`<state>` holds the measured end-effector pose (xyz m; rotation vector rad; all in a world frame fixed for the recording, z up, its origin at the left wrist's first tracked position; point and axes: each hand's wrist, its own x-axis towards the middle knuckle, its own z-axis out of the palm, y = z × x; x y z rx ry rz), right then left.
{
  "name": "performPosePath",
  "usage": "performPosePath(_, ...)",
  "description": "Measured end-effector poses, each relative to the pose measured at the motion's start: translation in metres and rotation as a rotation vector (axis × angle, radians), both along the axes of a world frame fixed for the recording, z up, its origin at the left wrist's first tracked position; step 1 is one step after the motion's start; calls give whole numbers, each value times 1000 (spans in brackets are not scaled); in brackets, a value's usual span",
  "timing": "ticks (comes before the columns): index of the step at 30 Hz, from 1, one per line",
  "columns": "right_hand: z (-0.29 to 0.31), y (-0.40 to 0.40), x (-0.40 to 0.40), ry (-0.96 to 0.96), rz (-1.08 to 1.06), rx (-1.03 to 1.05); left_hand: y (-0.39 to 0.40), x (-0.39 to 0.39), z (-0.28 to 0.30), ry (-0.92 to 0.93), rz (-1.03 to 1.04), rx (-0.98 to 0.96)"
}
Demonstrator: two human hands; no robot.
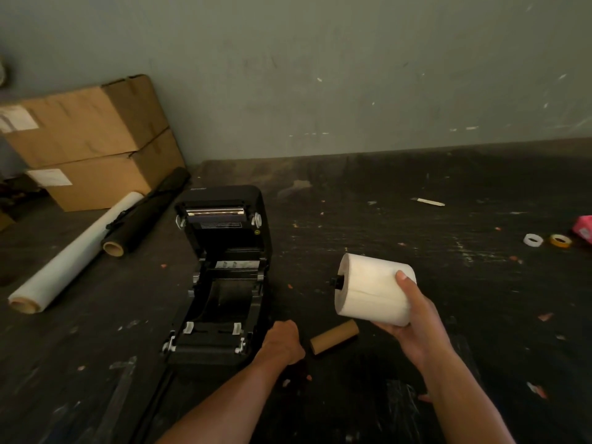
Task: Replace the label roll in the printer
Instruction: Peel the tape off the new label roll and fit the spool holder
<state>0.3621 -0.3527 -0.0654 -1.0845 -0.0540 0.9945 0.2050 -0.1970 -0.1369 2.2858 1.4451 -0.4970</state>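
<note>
The black label printer [221, 277] stands on the dark table with its lid swung up and its roll bay empty. My right hand [413, 325] holds a full white label roll [371, 288] above the table, right of the printer; a black spindle end pokes out of the roll's left side. My left hand [282, 342] rests in a fist at the printer's front right corner; what it may hold is hidden. An empty brown cardboard core [334, 336] lies on the table between my hands.
Two stacked cardboard boxes [93, 139] stand at the back left. A white film roll [73, 254] and a black roll [147, 213] lie left of the printer. Small tape rings [533, 240] and a pink object [584, 229] sit at the far right. Paper scraps litter the table.
</note>
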Motion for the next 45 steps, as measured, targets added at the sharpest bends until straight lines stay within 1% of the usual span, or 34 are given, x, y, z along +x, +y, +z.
performPosePath(4,1,-1,-2,5,10,12,-2,-2,-1,-22,6,12)
performPosePath(7,2,-2,-3,2,24,29,0,-6,1,-100,41,45)
performPosePath(11,3,-2,-3,9,26,34,8,-9,15,-272,93,46)
performPosePath(12,4,-1,-4,12,22,33,10,-8,21,-338,104,52)
performPosePath(14,6,1,-4,10,22,27,14,-9,33,-529,121,23)
performPosePath(15,8,2,-5,7,26,23,16,-10,41,-654,147,-52)
performPosePath(16,9,3,-6,8,28,20,17,-13,48,-800,194,-179)
performPosePath(18,11,5,-7,18,25,13,21,-20,63,-1119,317,-523)
performPosePath(20,15,8,-9,27,26,13,24,-28,72,-1342,384,-803)
performPosePath(21,17,10,-11,28,34,18,25,-31,76,-1404,390,-902)
performPosePath(23,22,14,-13,34,50,27,24,-34,80,-1478,394,-1021)
performPosePath(27,33,19,-17,32,102,67,19,-38,86,-1601,432,-1130)
performPosePath(31,41,22,-22,3,142,96,21,-43,91,-1653,421,-1151)
performPosePath(34,47,26,-28,-32,150,89,25,-46,97,-1647,339,-1133)
performPosePath(36,51,29,-32,-54,166,82,30,-50,102,-1639,268,-1086)
performPosePath(38,56,32,-36,-86,177,76,37,-54,109,-1612,184,-983)
performPosePath(43,68,44,-53,-115,162,41,50,-66,125,-1466,-8,-630)
performPosePath(45,69,50,-61,-119,139,27,53,-69,123,-1453,-79,-547)
